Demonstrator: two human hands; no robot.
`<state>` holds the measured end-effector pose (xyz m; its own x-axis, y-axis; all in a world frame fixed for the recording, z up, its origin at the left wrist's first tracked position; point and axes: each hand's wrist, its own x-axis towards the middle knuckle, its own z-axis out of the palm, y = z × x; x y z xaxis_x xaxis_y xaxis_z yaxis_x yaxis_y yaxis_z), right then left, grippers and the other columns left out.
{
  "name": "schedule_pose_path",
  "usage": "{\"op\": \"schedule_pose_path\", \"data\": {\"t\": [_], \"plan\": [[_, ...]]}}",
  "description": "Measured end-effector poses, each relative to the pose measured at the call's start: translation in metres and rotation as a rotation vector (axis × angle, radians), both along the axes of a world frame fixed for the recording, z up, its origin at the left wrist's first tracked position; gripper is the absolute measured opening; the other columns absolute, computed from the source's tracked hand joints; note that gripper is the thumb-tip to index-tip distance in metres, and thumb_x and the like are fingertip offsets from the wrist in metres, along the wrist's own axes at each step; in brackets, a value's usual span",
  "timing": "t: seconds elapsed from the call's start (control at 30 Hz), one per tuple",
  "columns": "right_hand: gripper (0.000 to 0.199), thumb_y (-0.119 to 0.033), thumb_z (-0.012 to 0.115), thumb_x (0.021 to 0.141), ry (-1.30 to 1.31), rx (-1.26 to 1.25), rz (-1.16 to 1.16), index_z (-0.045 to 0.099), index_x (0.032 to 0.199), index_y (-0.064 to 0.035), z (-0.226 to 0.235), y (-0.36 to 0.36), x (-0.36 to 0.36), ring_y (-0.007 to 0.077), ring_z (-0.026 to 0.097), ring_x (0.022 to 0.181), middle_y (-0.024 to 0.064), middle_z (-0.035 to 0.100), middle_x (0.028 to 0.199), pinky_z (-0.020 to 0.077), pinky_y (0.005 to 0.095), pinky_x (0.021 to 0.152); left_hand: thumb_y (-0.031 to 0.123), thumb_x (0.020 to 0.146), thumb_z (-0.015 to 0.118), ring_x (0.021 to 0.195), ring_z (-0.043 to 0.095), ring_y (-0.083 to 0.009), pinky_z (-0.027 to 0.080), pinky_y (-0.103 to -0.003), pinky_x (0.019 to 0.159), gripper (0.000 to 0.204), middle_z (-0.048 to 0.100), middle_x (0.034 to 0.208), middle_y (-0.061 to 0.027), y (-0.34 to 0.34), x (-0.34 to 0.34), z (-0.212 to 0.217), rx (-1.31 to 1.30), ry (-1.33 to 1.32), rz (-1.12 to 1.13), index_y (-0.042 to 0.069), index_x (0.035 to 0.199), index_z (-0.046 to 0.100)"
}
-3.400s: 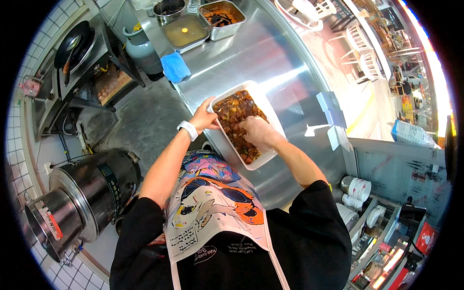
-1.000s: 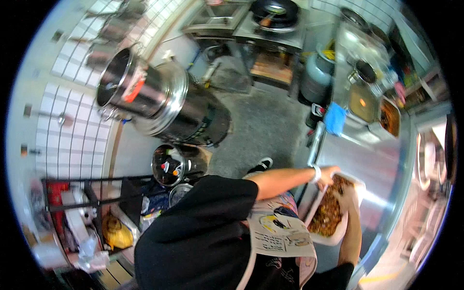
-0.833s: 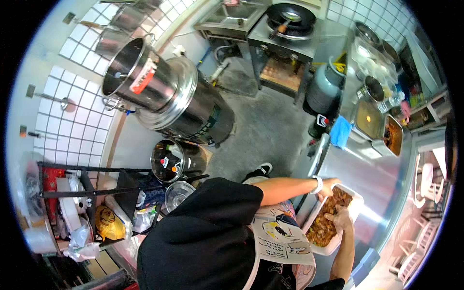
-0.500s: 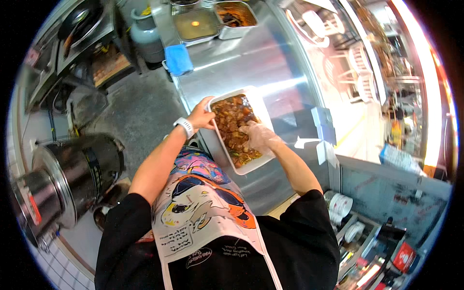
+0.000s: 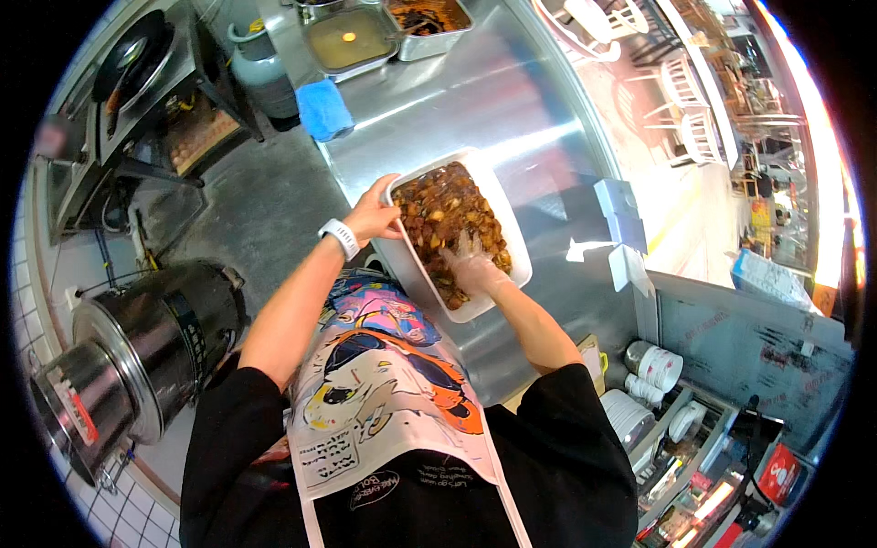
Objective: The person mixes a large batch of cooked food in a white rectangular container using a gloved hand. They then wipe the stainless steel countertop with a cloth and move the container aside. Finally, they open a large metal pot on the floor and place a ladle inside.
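Note:
A white rectangular tub [image 5: 517,239] stands on the steel counter right in front of me, filled with chunks of brown, saucy food [image 5: 448,205] that look like marinated meat. My left hand [image 5: 375,216] is closed on the tub's left rim, its thumb over the edge and the other fingers along the outside. In a clear plastic glove, my right hand [image 5: 475,268] lies in the near part of the food, fingers stretched out and apart among the chunks. Some fingertips are partly hidden by the food.
Farther along the steel counter [image 5: 402,114] are a blue cloth [image 5: 323,110], a pan of cloudy liquid [image 5: 345,47] and a metal pan of reddish-brown food [image 5: 437,44]. A large steel pot [image 5: 169,320] stands at left. Stacked white bowls [image 5: 660,367] sit at lower right.
My right hand has shifted within the food toward the tub's near end and its fingers have spread. The left hand keeps its hold on the rim. The whole view has shifted slightly.

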<state>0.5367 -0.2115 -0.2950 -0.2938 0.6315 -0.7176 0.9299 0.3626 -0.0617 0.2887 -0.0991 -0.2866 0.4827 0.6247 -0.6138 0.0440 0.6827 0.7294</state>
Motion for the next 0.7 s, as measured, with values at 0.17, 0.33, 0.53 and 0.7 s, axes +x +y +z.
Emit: {"op": "schedule_pose_path", "data": {"t": [0.17, 0.33, 0.53, 0.7], "plan": [[0.060, -0.005, 0.053, 0.086, 0.105, -0.035, 0.020, 0.043, 0.145, -0.0080, -0.005, 0.027, -0.024, 0.0378, 0.060, 0.114, 0.0262, 0.050, 0.138, 0.0491, 0.0453, 0.095, -0.002, 0.087, 0.060, 0.088, 0.066, -0.0261, 0.064, -0.048, 0.073, 0.081, 0.055, 0.123, -0.0192, -0.025, -0.026, -0.018, 0.005, -0.037, 0.139, 0.025, 0.154, 0.022], [0.052, 0.004, 0.055, 0.082, 0.444, -0.065, -0.420, 0.058, 0.134, -0.0049, 0.079, 0.042, -0.020, 0.0348, 0.055, 0.125, 0.0207, 0.059, 0.133, 0.0430, 0.0395, 0.106, 0.002, 0.078, 0.067, 0.066, 0.063, -0.0200, 0.053, -0.032, 0.047, 0.081, 0.063, 0.093, -0.0167, -0.051, -0.003, -0.009, 0.056, 0.007, 0.261, 0.015, 0.149, 0.029], [0.072, -0.014, 0.060, 0.093, 0.286, 0.196, -0.595, 0.025, 0.155, -0.0068, 0.010, 0.001, 0.053, 0.0349, 0.040, 0.139, 0.0224, 0.040, 0.150, 0.0349, 0.0389, 0.113, -0.001, 0.070, 0.065, 0.081, 0.071, -0.0299, 0.059, -0.036, 0.055, 0.112, 0.063, 0.118, -0.0260, -0.046, 0.046, -0.035, 0.199, 0.181, 0.175, 0.024, 0.158, 0.001], [0.049, -0.038, 0.043, 0.099, -0.196, -0.071, -0.370, 0.051, 0.142, -0.0170, 0.008, -0.021, 0.061, 0.0385, 0.063, 0.108, 0.0241, 0.060, 0.129, 0.0476, 0.0462, 0.097, 0.000, 0.076, 0.064, 0.067, 0.067, -0.0259, 0.059, -0.037, 0.049, 0.107, 0.064, 0.098, -0.0224, -0.054, 0.020, -0.046, 0.107, 0.008, 0.270, 0.027, 0.157, -0.001]]}}
